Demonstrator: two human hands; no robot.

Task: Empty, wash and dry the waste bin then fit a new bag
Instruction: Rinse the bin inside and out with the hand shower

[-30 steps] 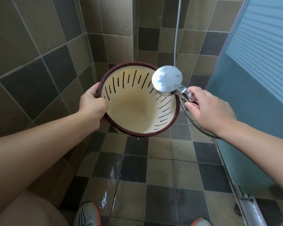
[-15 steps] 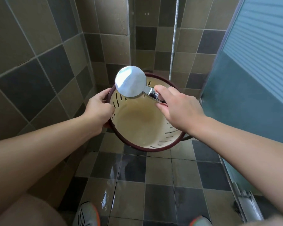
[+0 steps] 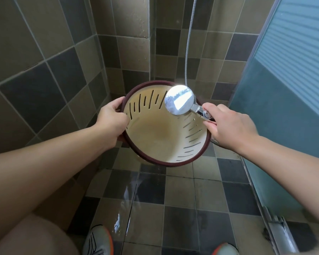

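A cream waste bin (image 3: pixel 155 137) with a dark red rim and slotted walls is held off the floor, its mouth tilted toward me. It holds nothing and its bottom looks stained brown. My left hand (image 3: pixel 110 124) grips the rim on the left side. My right hand (image 3: pixel 228 127) grips the chrome handle of a shower head (image 3: pixel 180 99), whose round head sits over the bin's upper right rim. The shower hose (image 3: pixel 189 43) hangs down from above behind it.
Tiled walls close in on the left and back. A frosted glass door (image 3: pixel 284 107) with a metal floor track (image 3: pixel 282 234) stands on the right. The tiled floor (image 3: pixel 151 199) is wet. My shoes (image 3: pixel 98 240) show at the bottom edge.
The shower head swung from the bin's left inner side back to the upper right rim. The bin shifted slightly left and lower in view.
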